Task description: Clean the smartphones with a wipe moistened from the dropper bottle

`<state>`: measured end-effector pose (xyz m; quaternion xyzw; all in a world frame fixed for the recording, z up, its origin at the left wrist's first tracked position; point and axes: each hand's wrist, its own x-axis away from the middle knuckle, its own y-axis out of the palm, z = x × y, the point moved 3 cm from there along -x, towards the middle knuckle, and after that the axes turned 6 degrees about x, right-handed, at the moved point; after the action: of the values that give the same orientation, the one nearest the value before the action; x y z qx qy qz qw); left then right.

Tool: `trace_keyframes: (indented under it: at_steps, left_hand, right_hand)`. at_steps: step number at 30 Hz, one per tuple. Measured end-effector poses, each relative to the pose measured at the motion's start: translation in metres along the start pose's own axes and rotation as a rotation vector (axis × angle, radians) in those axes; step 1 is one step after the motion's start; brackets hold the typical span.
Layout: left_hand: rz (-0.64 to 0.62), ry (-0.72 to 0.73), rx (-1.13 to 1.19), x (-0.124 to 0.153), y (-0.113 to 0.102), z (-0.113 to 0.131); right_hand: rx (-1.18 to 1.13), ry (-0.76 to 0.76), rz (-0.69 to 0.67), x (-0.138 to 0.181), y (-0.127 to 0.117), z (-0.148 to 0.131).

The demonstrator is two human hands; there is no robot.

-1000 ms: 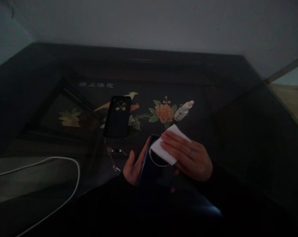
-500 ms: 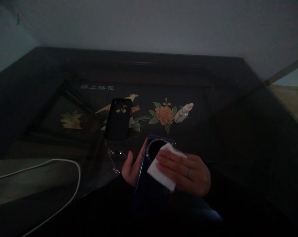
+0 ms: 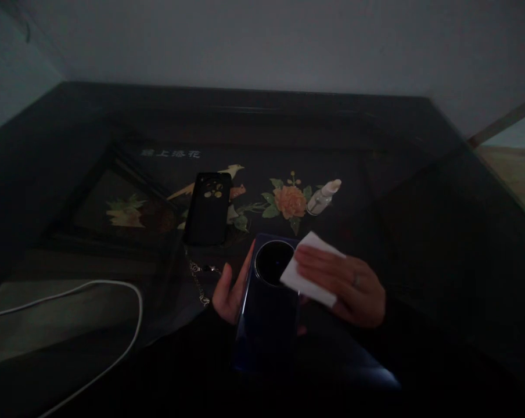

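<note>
My left hand (image 3: pixel 228 293) cradles a dark blue phone (image 3: pixel 269 313), back side up, its round camera ring showing near the top. My right hand (image 3: pixel 347 281) presses a folded white wipe (image 3: pixel 311 273) with flat fingers against the phone's upper right edge, beside the camera ring. A ring sits on one finger of that hand. A black phone case (image 3: pixel 208 208) lies face down on the dark table (image 3: pixel 419 191) just beyond the phone.
A small white dropper bottle (image 3: pixel 322 197) lies on the table's flower inlay. A thin chain (image 3: pixel 198 277) trails from the case toward my left hand. A white cable (image 3: pixel 114 325) loops at the lower left. Grey walls close in behind the table.
My right hand slid the wipe off the camera ring toward the phone's right edge, uncovering the whole ring. The phone tipped slightly in my left hand.
</note>
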<state>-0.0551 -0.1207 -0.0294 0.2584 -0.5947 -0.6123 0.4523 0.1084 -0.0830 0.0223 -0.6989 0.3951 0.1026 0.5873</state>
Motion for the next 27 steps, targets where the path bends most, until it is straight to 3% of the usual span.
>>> trace_keyframes:
  at_steps: [3, 8, 12, 18, 24, 27]
  left_hand:
    - [-0.188, -0.176, 0.018, 0.004, 0.002, -0.002]
    - [-0.239, -0.259, 0.019, 0.008, 0.003, -0.006]
    - [-0.23, -0.246, 0.003, 0.009, 0.006, -0.01]
    - [-0.35, -0.116, 0.128, 0.005, 0.002, -0.011]
    - [-0.121, -0.109, 0.052, 0.01, 0.006, -0.003]
    - [0.06, 0.032, -0.014, 0.008, 0.008, 0.003]
  right_hand:
    - [-0.113, 0.221, 0.093, -0.006, -0.011, 0.013]
    - [-0.23, 0.235, 0.031, -0.018, -0.005, 0.009]
    - [-0.304, 0.233, 0.025, -0.018, 0.001, 0.006]
    - [-0.244, 0.344, 0.016, -0.011, -0.004, 0.009]
    - [-0.154, 0.269, 0.048, -0.003, -0.004, 0.003]
    - [-0.125, 0.215, 0.024, 0.001, -0.001, -0.001]
